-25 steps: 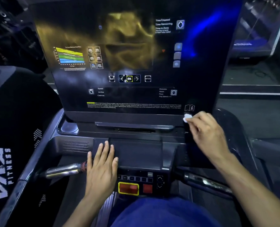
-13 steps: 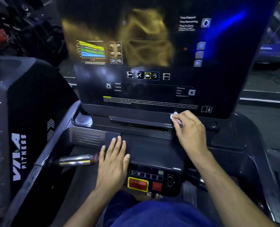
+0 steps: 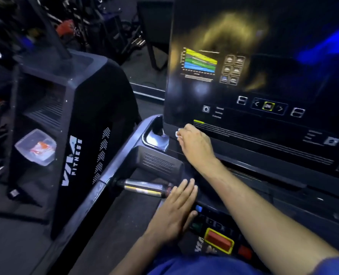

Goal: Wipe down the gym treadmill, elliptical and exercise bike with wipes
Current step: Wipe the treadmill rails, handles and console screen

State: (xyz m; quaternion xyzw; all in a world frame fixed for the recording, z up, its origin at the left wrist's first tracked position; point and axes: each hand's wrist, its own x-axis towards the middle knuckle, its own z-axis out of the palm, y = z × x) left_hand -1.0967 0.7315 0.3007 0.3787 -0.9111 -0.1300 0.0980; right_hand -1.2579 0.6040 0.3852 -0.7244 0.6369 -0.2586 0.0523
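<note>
The treadmill's black console screen (image 3: 263, 76) fills the upper right, lit with a coloured chart and icons. My right hand (image 3: 194, 143) pinches a small white wipe (image 3: 178, 133) against the screen's lower left corner. My left hand (image 3: 176, 207) lies flat with straight fingers on the dark console deck, beside the chrome handlebar grip (image 3: 142, 187). Below it sits the control panel with a red stop button (image 3: 219, 240).
To the left stands another black machine housing marked VIA FITNESS (image 3: 71, 161), with a clear plastic container (image 3: 35, 147) on its side ledge. A cup holder recess (image 3: 156, 139) lies left of the screen. Dim gym equipment crowds the far left background.
My right hand has slid the wipe leftward along the screen's bottom edge, from the right corner to the left corner. The view has swung left. My left hand stays flat on the deck.
</note>
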